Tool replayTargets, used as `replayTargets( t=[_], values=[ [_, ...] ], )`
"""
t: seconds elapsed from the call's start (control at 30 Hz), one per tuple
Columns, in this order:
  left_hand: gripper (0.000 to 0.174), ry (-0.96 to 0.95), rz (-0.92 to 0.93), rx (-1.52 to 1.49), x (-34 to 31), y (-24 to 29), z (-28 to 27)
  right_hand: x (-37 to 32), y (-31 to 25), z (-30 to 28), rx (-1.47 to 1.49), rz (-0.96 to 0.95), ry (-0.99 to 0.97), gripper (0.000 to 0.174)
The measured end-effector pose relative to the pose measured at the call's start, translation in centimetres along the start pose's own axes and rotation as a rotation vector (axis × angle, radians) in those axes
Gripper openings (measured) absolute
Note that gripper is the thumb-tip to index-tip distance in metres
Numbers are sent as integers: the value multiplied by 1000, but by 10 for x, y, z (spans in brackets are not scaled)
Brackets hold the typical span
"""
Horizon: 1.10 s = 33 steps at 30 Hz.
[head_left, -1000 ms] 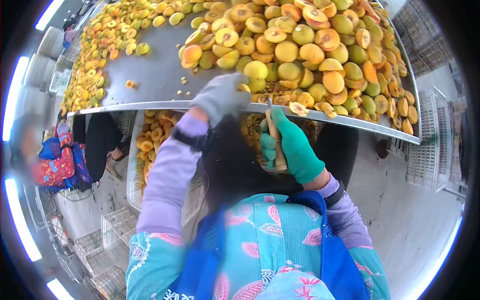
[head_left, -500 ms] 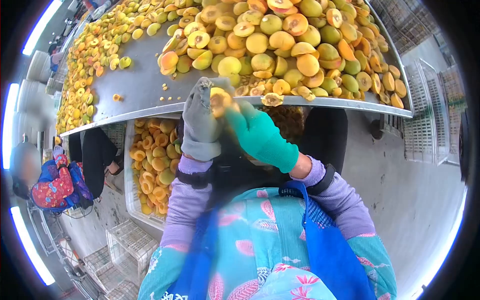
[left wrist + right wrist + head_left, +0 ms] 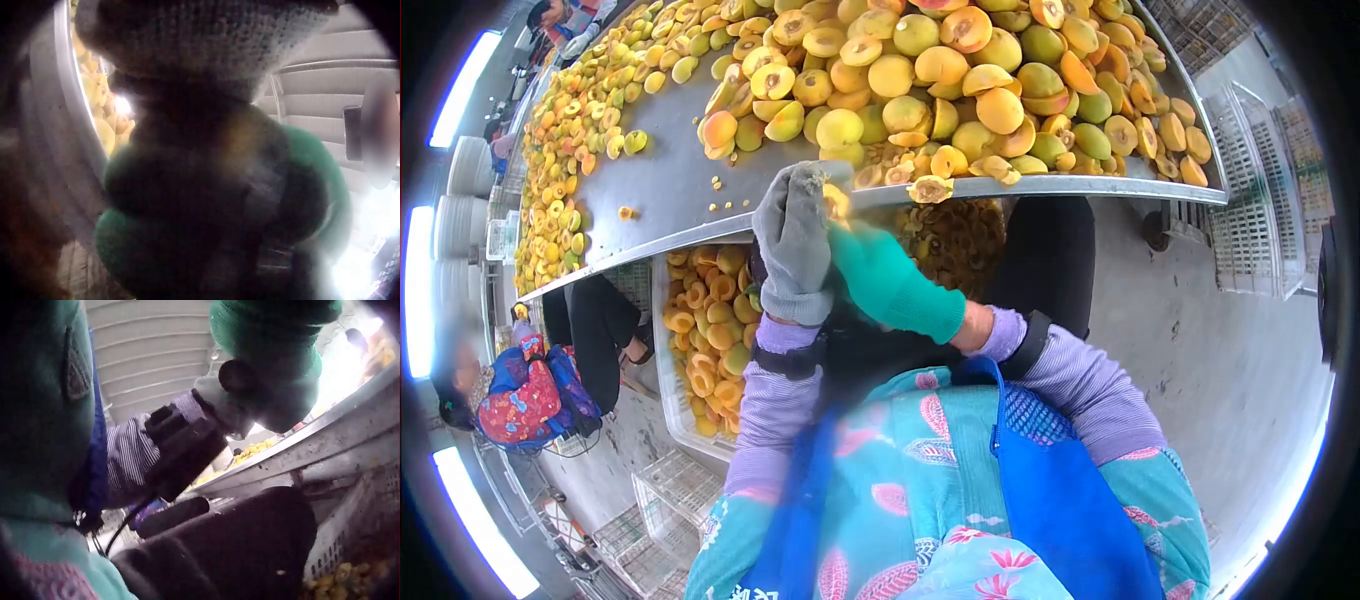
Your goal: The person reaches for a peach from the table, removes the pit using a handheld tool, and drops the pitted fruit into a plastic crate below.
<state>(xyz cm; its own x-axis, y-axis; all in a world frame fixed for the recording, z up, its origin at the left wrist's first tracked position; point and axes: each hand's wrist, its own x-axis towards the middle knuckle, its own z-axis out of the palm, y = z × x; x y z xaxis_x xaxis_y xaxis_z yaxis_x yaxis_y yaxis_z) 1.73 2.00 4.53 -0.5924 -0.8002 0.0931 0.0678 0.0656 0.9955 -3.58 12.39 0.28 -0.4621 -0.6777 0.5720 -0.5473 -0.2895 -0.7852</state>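
Observation:
My left hand (image 3: 795,240), in a grey knitted glove, grips a cut yellow peach half (image 3: 836,203) just over the table's front rim. Close against it on the right, my right hand (image 3: 890,280) in a green glove has its fingers curled round a wooden-handled knife. In the right wrist view the round butt of the knife handle (image 3: 237,376) pokes out of the green glove; its blade is hidden by the hands in the head view. Beyond both hands, a big heap of halved peaches (image 3: 940,65) covers the metal table (image 3: 670,150).
A white crate (image 3: 662,350) of peach halves stands below the table at left. Under the rim, a container holds brownish pieces (image 3: 955,240). Another person (image 3: 520,395) sits at far left. Stacked plastic crates (image 3: 1250,190) stand at right; others (image 3: 675,500) lie on the floor.
My left hand has come back from the heap with a peach half, toward my body. My right hand has moved left with the knife to meet it. The view has shifted slightly.

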Motion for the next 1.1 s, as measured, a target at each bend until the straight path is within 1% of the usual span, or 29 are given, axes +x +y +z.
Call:
replayTargets(
  t=[0.07,0.13,0.17,0.2,0.23,0.3,0.33,0.43,0.47,0.53,0.57,0.6,0.63,0.7,0.77,0.8,0.87,0.9,0.93,0.97,1.03,1.07,1.1],
  values=[
    [28,55,40,-130,-2,-2,9,-4,0,5,-133,-88,56,32],
    [28,-122,-85,-16,1,19,1,-3,8,6,-205,-151,73,34],
    [29,-205,-145,40,3,27,-3,-4,8,7,61,47,-41,35],
    [32,-150,-219,2,5,20,-5,0,3,6,357,284,-97,36],
    [32,-146,-275,3,9,19,-7,4,-3,5,587,524,-96,38],
    [32,-140,-409,8,11,19,-9,19,-21,-18,1516,1326,-346,40],
    [34,-190,-330,-90,14,13,-8,29,-36,-25,1422,1363,-302,42],
    [34,-181,-356,-83,10,20,9,9,-32,-2,576,699,-92,43],
    [31,-319,-365,28,16,21,4,7,-29,-7,855,897,-177,43],
    [31,-387,-329,-181,22,11,1,22,-37,-34,1409,1286,-379,44],
    [31,-409,-309,-279,21,3,-2,24,-37,-35,1491,1275,-357,44],
    [33,-446,-60,-285,21,-7,1,25,-37,-34,1577,1265,-342,43],
    [32,-431,-128,-241,24,-10,1,26,-36,-33,1668,1257,-325,43],
    [29,-388,-274,-164,27,-12,-4,25,-16,-30,2094,1173,-434,44],
    [28,-174,-368,-416,11,-5,-8,26,-17,-28,2099,1160,-521,45],
    [27,-78,-414,-544,1,-2,-11,25,-22,-23,2013,1212,-570,46],
    [23,116,-252,-635,-16,-12,-33,20,-33,-16,1834,1296,-619,47],
    [21,197,-169,-688,-21,-20,-47,25,-41,-14,1486,1214,-755,46],
    [20,252,92,179,-28,-26,-84,27,-48,-15,1369,1196,-720,47],
    [21,326,136,477,-38,-36,-123,30,-54,-19,1251,1176,-690,47],
    [24,543,152,1110,-58,-55,-201,42,-66,-40,1152,1196,-558,46],
    [26,580,74,1376,-62,-74,-245,47,-65,-48,1109,1203,-491,45],
    [28,533,-48,1624,-67,-90,-278,43,-50,-50,1203,1102,-376,45]
  ],
)
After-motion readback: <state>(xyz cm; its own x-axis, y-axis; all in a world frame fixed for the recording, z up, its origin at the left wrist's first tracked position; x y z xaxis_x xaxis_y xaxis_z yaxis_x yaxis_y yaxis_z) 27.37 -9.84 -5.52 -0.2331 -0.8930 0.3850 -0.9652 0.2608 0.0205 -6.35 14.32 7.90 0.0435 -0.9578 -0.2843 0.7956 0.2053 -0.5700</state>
